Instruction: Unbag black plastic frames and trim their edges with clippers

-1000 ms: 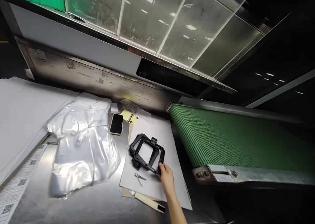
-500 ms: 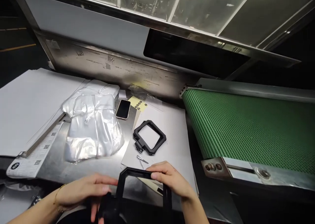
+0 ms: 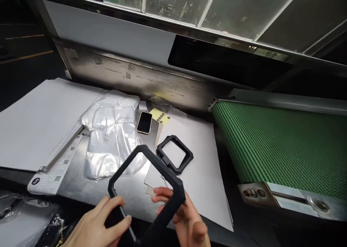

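A black plastic frame (image 3: 159,167) with cut corners is held up tilted over the table's front edge. My left hand (image 3: 104,221) pinches its lower left side between thumb and fingers. My right hand (image 3: 188,218) is at its right corner, with fingers curled behind the frame and showing through the opening, the thumb apart from it. Beyond, a second black frame (image 3: 187,160) lies flat on white sheets (image 3: 202,142), its near left part covered by the held frame. A small metal piece beside it is mostly hidden.
Clear plastic bags (image 3: 111,131) lie in a tied stack left of centre, beside a phone (image 3: 144,122) and a yellow label sheet (image 3: 159,116). Large white sheets (image 3: 46,120) are piled at left. A green conveyor belt (image 3: 282,149) stands at right, and a metal panel (image 3: 135,73) borders the back.
The held frame has been raised and turned, so its opening now faces me. My left hand has taken hold of its left side; my right hand has shifted from its top to its right corner.
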{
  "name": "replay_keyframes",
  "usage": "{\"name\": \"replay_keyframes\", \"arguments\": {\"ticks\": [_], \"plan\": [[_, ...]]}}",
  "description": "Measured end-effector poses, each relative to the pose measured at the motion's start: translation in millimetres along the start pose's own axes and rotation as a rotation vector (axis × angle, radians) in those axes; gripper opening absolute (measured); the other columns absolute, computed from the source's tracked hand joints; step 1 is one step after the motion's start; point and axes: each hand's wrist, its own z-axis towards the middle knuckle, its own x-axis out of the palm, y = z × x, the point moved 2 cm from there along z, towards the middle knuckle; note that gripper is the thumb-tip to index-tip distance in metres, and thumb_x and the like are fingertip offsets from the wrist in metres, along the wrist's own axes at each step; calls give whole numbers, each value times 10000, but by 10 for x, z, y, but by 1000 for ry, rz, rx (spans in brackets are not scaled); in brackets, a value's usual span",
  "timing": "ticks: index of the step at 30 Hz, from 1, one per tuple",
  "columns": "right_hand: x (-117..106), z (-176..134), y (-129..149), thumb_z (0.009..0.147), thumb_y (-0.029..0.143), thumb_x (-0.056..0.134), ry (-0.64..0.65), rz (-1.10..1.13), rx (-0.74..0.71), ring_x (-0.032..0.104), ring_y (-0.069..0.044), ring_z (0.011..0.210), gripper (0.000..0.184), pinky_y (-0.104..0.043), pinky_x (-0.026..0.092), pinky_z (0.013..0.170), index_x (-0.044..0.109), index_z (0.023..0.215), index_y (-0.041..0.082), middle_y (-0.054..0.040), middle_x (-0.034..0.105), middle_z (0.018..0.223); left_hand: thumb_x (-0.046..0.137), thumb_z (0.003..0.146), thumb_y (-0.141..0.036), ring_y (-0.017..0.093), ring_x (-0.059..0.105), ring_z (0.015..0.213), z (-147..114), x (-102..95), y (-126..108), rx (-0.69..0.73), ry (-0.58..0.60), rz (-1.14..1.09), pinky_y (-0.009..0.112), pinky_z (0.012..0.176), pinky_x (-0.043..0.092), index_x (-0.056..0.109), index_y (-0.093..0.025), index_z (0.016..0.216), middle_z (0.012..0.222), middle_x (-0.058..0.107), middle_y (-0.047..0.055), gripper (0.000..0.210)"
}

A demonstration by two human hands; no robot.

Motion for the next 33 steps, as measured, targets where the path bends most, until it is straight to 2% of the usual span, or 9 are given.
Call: {"name": "replay_keyframes", "arguments": {"ticks": [4, 10, 14, 18, 23, 25, 28, 30, 33], "plan": [[297, 55, -139, 840, 381, 422, -124, 255, 63, 565, -136, 551, 207, -266, 431, 555, 509, 929, 216, -10, 621, 648, 435, 756, -79, 213, 476, 857, -13, -53, 79, 126, -118, 221, 291, 685, 424, 537, -378, 1064, 1079, 571, 42, 441], [323, 208, -336, 797, 392, 500, -158, 387, 131, 551, -98, 541, 179, -222, 441, 532, 534, 856, 228, 20, 598, 637, 512, 732, -69, 166, 494, 867, -68, -263, 68, 27, -308, -11, 252, 692, 450, 411, -314, 1034, 1080, 370, 61, 402], [395, 241, -384, 764, 398, 547, -163, 412, 137, 554, -89, 549, 168, -208, 462, 535, 546, 832, 244, 34, 598, 637, 564, 709, -89, 145, 522, 872, -36, -402, 132, -34, -276, -133, 205, 745, 436, 456, -273, 971, 1001, 414, 34, 338], [696, 204, -288, 782, 391, 530, -153, 344, 68, 606, -132, 652, 189, -285, 491, 649, 510, 909, 252, 16, 630, 728, 538, 753, -183, 185, 496, 1055, -34, -338, 357, -258, 35, -249, 197, 833, 412, 411, -325, 1186, 1224, 460, 18, 473], [1036, 197, -213, 786, 278, 538, 156, -15, 87, 544, -182, 998, 455, -355, 457, 816, 383, 1213, 274, -53, 503, 1204, 484, 793, -222, 220, 551, 968, -98, -41, 415, -583, 539, -903, 326, 851, 435, 487, -272, 1175, 1144, 578, 24, 385], [918, 156, -194, 790, 297, 522, 98, -322, 74, 582, -161, 902, 392, -334, 476, 784, 456, 1175, 287, -31, 551, 1145, 522, 775, -242, 222, 578, 904, -116, -6, 363, -699, 580, -1144, 341, 781, 462, 500, -236, 1163, 1092, 609, 47, 388], [430, 85, -181, 841, 341, 413, -251, -686, -53, 586, -158, 752, 241, -335, 476, 730, 598, 948, 230, -31, 632, 869, 555, 757, -251, 233, 575, 936, -91, -80, 290, -837, 533, -1330, 336, 761, 445, 519, -210, 1136, 1042, 640, 62, 383], [3, 93, -268, 843, 356, 393, -471, -807, -109, 533, -190, 871, 258, -375, 424, 794, 575, 948, 207, -60, 581, 925, 554, 759, -236, 231, 565, 971, -43, -169, 239, -893, 513, -1389, 328, 786, 419, 542, -190, 1104, 1053, 637, 74, 348], [-547, 220, -574, 753, 409, 521, -546, -1019, -105, 428, -255, 1012, 320, -454, 358, 840, 567, 992, 200, -92, 489, 1047, 573, 744, -228, 216, 577, 933, 33, -288, 152, -846, 527, -1475, 317, 769, 406, 558, -160, 1071, 1053, 634, 99, 335]]}}
